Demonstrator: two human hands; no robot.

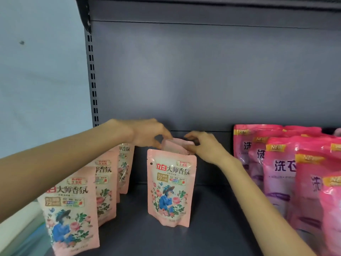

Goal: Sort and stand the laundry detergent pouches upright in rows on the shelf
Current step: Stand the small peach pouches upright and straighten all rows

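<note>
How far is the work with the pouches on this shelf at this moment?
Done: three pale pink pouches stand in a row at the left; dark pink pouches stand together at the right. In hand: the left hand and right hand pinch the top of the rear pouch behind the front pouch in the middle, starting a second row. Left: probably filling that row on the shelf.

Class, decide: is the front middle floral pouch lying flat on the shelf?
No, the floral pouch stands upright on its base on the dark shelf.
</note>
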